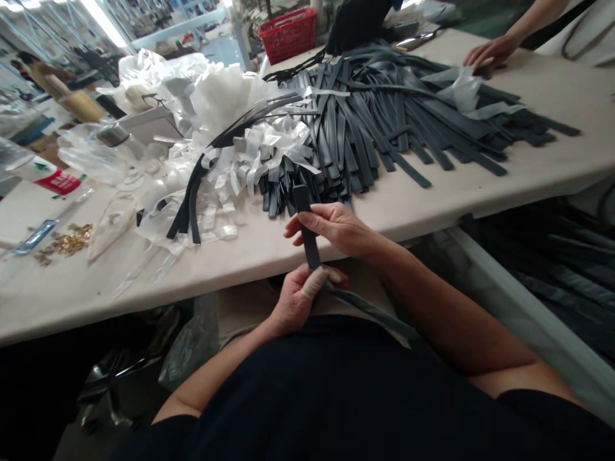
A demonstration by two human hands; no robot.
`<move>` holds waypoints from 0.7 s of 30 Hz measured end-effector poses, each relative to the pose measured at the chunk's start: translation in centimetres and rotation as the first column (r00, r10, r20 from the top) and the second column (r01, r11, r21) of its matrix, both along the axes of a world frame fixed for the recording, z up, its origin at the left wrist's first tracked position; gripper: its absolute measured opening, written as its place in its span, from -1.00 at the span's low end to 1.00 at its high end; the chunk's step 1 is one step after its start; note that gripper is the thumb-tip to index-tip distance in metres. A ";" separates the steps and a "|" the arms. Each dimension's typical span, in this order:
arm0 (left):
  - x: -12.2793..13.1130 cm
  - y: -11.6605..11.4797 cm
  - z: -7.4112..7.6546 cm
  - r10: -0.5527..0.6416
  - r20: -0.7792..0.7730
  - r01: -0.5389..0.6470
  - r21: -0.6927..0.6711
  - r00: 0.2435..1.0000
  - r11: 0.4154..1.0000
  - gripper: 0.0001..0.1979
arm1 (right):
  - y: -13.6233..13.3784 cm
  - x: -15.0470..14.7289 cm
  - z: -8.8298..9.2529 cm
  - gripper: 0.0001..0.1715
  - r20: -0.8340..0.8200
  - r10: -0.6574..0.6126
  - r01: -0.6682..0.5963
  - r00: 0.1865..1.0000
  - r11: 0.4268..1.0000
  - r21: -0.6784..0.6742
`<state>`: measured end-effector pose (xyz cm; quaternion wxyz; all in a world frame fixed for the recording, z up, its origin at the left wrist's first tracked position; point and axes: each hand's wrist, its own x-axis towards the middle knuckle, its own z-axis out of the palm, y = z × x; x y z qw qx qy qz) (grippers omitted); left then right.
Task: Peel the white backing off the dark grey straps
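Observation:
A dark grey flat strap [311, 248] runs between my two hands just over the table's front edge. My right hand [336, 225] pinches it near its upper end, thumb on top. Lower down, my left hand [300, 294] is closed around the same strap, with a pale wrap on its thumb. From there the strap's tail [375, 310] trails down to the right across my lap. Straight beyond my hands lies a large pile of similar dark straps [355, 128], their ends toward me. White film strips [273, 144] lie against the pile's left side.
A co-worker's hand [490, 56] rests at the pile's far right. On the left of the table [269, 256] are gold-coloured small parts [72, 240], a blue packet [36, 237] and a red-and-white cup [57, 179]. A red basket [288, 37] stands behind. More dark strips [567, 262] lie below right.

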<state>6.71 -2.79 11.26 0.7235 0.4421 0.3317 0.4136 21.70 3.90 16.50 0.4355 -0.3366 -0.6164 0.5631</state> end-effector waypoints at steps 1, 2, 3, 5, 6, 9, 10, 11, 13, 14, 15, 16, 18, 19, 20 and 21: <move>-0.5 0.4 0.3 0.080 0.029 -0.081 0.014 0.996 0.997 -0.70 | -0.4 1.2 -0.4 -0.41 -0.044 -0.019 0.018 0.999 1.000 -0.023; -1.1 0.9 0.7 0.166 0.061 -0.167 0.013 0.984 0.986 -0.71 | -1.0 2.7 -1.1 -0.41 -0.067 -0.051 0.048 0.996 0.998 -0.047; -1.8 1.4 1.1 0.254 0.091 -0.255 -0.001 0.963 0.967 -0.71 | -1.8 4.4 -2.1 -0.41 -0.063 -0.099 0.094 0.993 0.992 -0.081; -3.4 2.6 1.6 0.400 0.134 -0.398 -0.041 0.907 0.917 -0.72 | -4.3 7.9 -5.1 -0.41 0.033 -0.231 0.233 0.972 0.955 -0.183; -4.3 3.1 1.7 0.453 0.144 -0.450 -0.054 0.880 0.892 -0.72 | -5.9 9.5 -7.1 -0.37 0.134 -0.281 0.307 0.950 0.916 -0.259; -6.5 4.0 1.4 0.554 0.147 -0.552 -0.057 0.820 0.832 -0.73 | -11.2 12.8 -13.6 -0.23 0.365 -0.373 0.497 0.853 0.792 -0.353; -7.1 4.1 1.1 0.576 0.141 -0.575 -0.052 0.805 0.817 -0.74 | -13.0 13.3 -15.5 -0.24 0.410 -0.374 0.527 0.832 0.765 -0.371; -7.5 4.2 0.9 0.594 0.132 -0.593 -0.048 0.794 0.804 -0.75 | -14.7 13.4 -17.1 -0.24 0.445 -0.364 0.542 0.818 0.745 -0.388; -8.0 4.1 0.4 0.617 0.109 -0.616 -0.043 0.779 0.786 -0.76 | -17.5 13.2 -19.3 -0.26 0.498 -0.338 0.561 0.799 0.718 -0.413; -8.2 4.0 0.2 0.623 0.098 -0.623 -0.038 0.776 0.781 -0.77 | -18.7 12.9 -19.9 -0.27 0.517 -0.326 0.567 0.791 0.708 -0.421; -8.2 4.0 0.1 0.630 0.086 -0.630 -0.028 0.772 0.776 -0.78 | -19.6 12.7 -20.2 -0.27 0.532 -0.316 0.571 0.786 0.701 -0.427; -8.3 3.9 0.0 0.638 0.071 -0.639 -0.014 0.767 0.769 -0.78 | -20.4 12.6 -20.2 -0.28 0.541 -0.308 0.573 0.783 0.696 -0.433; -8.4 3.8 0.0 0.662 0.034 -0.663 0.034 0.748 0.748 -0.78 | -21.8 12.7 -19.7 -0.32 0.539 -0.280 0.556 0.794 0.694 -0.457; -8.5 3.8 0.1 0.678 0.018 -0.678 0.063 0.735 0.732 -0.77 | -22.4 13.0 -19.3 -0.35 0.532 -0.260 0.538 0.806 0.698 -0.473; -8.6 3.9 0.2 0.695 0.004 -0.693 0.093 0.719 0.715 -0.77 | -22.9 13.3 -18.8 -0.37 0.519 -0.237 0.515 0.821 0.700 -0.494; -8.7 3.9 0.2 0.710 -0.004 -0.705 0.121 0.704 0.699 -0.77 | -23.5 13.8 -18.2 -0.38 0.500 -0.222 0.497 0.837 0.692 -0.523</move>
